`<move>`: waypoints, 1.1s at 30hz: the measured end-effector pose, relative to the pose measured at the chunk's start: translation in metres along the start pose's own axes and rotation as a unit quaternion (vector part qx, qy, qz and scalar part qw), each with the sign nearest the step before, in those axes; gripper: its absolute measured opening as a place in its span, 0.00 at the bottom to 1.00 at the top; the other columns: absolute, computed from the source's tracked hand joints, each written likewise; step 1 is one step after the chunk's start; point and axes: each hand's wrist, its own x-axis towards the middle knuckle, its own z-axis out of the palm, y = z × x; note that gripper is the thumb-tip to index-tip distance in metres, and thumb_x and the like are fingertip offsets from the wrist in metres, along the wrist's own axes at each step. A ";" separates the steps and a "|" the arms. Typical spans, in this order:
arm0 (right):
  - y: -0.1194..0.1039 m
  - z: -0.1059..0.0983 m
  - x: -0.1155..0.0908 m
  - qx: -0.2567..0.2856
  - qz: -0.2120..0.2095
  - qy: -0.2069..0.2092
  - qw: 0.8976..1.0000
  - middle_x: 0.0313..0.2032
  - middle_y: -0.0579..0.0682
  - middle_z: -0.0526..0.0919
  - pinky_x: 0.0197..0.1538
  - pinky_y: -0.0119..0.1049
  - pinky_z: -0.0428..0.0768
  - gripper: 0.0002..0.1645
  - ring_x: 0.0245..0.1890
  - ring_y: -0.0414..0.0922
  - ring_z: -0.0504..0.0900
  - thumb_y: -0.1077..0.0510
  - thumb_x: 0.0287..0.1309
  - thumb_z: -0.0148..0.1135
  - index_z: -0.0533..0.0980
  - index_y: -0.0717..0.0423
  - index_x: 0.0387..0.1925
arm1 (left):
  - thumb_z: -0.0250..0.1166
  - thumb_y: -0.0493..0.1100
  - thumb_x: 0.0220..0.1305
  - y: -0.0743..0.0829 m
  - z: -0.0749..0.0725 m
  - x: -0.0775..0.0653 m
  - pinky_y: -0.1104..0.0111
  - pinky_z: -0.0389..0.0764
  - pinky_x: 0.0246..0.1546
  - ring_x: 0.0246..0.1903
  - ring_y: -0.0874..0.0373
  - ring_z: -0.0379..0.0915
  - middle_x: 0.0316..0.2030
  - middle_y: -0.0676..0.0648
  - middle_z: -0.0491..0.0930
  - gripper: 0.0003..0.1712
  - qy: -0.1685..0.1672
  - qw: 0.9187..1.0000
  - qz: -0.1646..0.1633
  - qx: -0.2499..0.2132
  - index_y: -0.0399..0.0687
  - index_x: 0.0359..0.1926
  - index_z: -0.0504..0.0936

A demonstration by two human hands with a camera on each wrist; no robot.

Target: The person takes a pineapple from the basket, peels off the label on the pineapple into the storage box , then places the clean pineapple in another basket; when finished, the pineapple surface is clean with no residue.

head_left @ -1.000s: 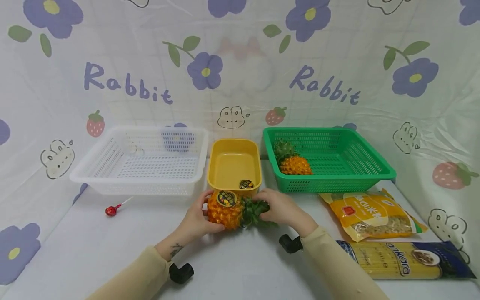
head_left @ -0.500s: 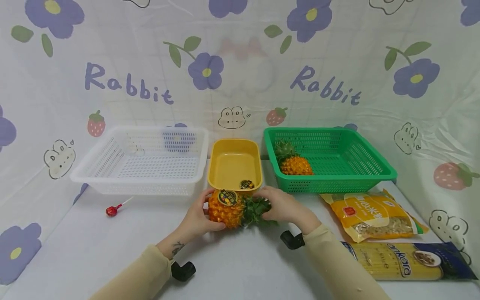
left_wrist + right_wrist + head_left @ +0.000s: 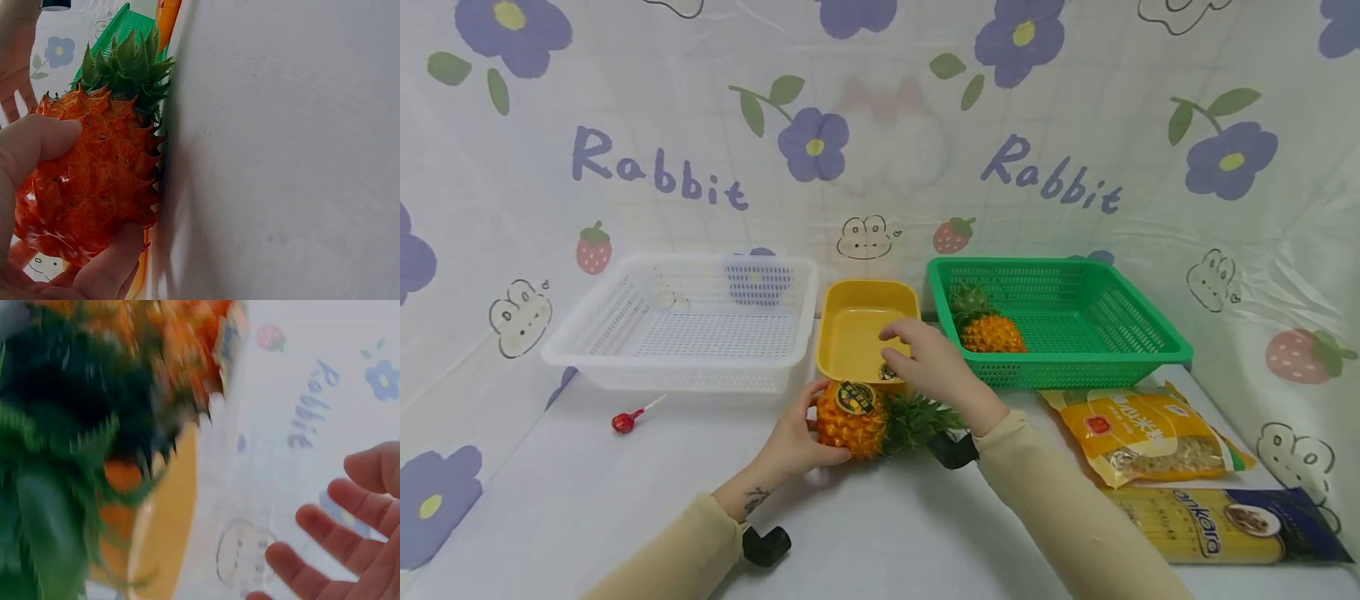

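A small orange pineapple [image 3: 852,421] with a dark round label lies on its side on the table, its green crown toward the right. My left hand [image 3: 801,433] grips its body from the left, with thumb and fingers around the fruit in the left wrist view [image 3: 94,169]. Over the front right of the yellow tub [image 3: 853,337], my right hand [image 3: 928,362] hovers with relaxed, spread fingers. It holds nothing, and the right wrist view shows its fingers [image 3: 340,534] apart from the pineapple. A small dark label [image 3: 889,372] shows inside the tub, partly hidden by that hand.
A white basket [image 3: 677,360] stands at the back left, a green basket [image 3: 1075,357] holding another pineapple [image 3: 992,332] at the back right. A red lollipop [image 3: 623,422] lies at left. An orange food bag [image 3: 1150,433] and a spaghetti pack [image 3: 1225,525] lie at right.
My right hand has let go of the pineapple's crown and moved up and left over the yellow tub. The left hand and the pineapple have stayed in place.
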 end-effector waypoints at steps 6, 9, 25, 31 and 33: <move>-0.015 0.020 0.006 -0.073 0.014 -0.062 0.995 0.45 0.49 0.75 0.45 0.40 0.73 0.18 0.45 0.45 0.73 0.49 0.56 0.52 0.74 0.54 0.44 | 0.73 0.31 0.31 0.020 -0.002 -0.009 0.65 0.75 0.36 0.34 0.54 0.69 0.51 0.41 0.65 0.52 -0.004 1.000 -0.002 -0.001 0.48 0.60 0.57; -0.020 0.025 0.006 -0.093 0.024 -0.091 0.991 0.43 0.50 0.76 0.44 0.39 0.73 0.19 0.42 0.44 0.74 0.48 0.55 0.52 0.75 0.56 0.43 | 0.72 0.30 0.32 0.029 -0.003 -0.012 0.64 0.74 0.37 0.34 0.54 0.69 0.51 0.39 0.65 0.51 -0.007 1.000 -0.006 0.000 0.45 0.60 0.57; -0.017 0.031 0.007 -0.080 0.045 -0.098 0.991 0.30 0.43 0.75 0.26 0.31 0.69 0.05 0.26 0.40 0.71 0.54 0.50 0.58 0.73 0.50 0.26 | 0.76 0.40 0.29 -0.011 0.001 0.001 0.63 0.75 0.35 0.34 0.52 0.70 0.51 0.42 0.65 0.53 0.005 0.999 0.034 0.023 0.57 0.59 0.57; -0.022 0.026 0.007 -0.009 0.048 -0.096 0.994 0.22 0.46 0.73 0.21 0.29 0.67 0.04 0.20 0.40 0.68 0.59 0.49 0.56 0.71 0.52 0.22 | 0.75 0.36 0.30 0.000 -0.001 -0.002 0.65 0.74 0.36 0.35 0.53 0.70 0.52 0.43 0.65 0.53 0.001 1.000 0.005 0.013 0.57 0.59 0.57; -0.026 0.021 0.009 0.038 0.060 -0.112 0.991 0.21 0.47 0.72 0.19 0.29 0.66 0.04 0.17 0.41 0.67 0.60 0.49 0.56 0.71 0.54 0.22 | 0.74 0.35 0.31 0.009 -0.002 -0.006 0.65 0.74 0.36 0.34 0.53 0.70 0.52 0.42 0.65 0.52 0.000 1.000 0.001 0.012 0.54 0.59 0.57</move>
